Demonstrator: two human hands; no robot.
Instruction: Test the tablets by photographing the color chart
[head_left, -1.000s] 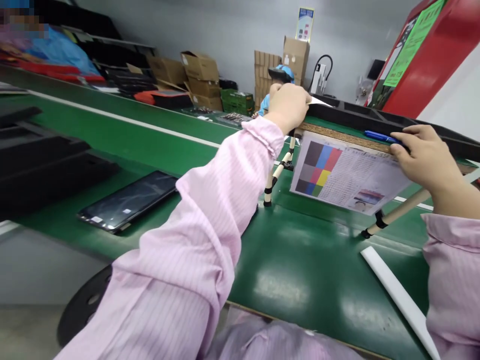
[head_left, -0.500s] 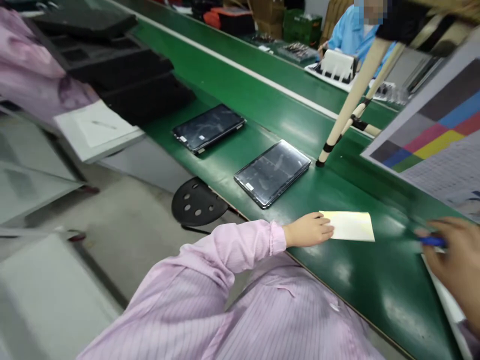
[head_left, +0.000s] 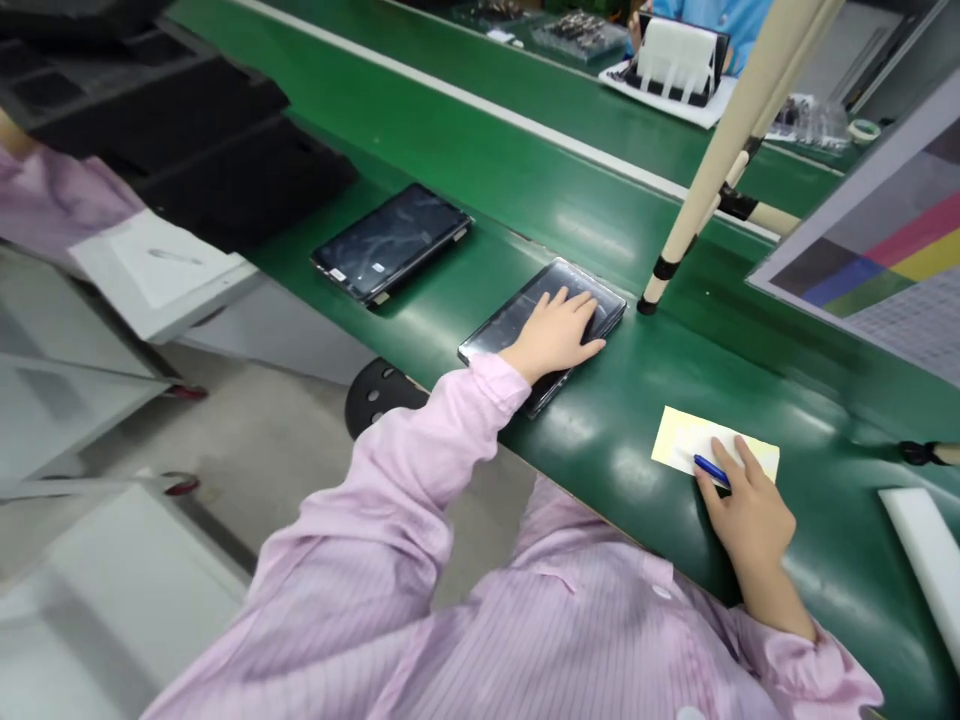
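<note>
My left hand (head_left: 556, 334) lies spread on the glossy face of a black tablet-like screen (head_left: 501, 325), covering much of its right half. The screen sits flat on the green bench, and a second edge shows under it. A blue pen (head_left: 712, 471) is held in my right hand (head_left: 752, 508), between thumb and fingers. That hand rests over a pale yellow paper slip (head_left: 677, 436), with its fingertips on the slip's right part. Farther left lies another black screen (head_left: 397, 240) with small white labels.
Black trays (head_left: 187, 150) are stacked at the left beside a white board (head_left: 161, 285). A cream pole frame (head_left: 694, 200) stands behind the screens, near a colour chart (head_left: 885, 240). A white bar (head_left: 922, 560) lies at right. Across the bench a co-worker in blue (head_left: 742, 30) sits.
My left hand has left the paper slip and moved left onto the nearer screen. My right hand has come in from the right with the pen, onto the slip, which is turned slightly.
</note>
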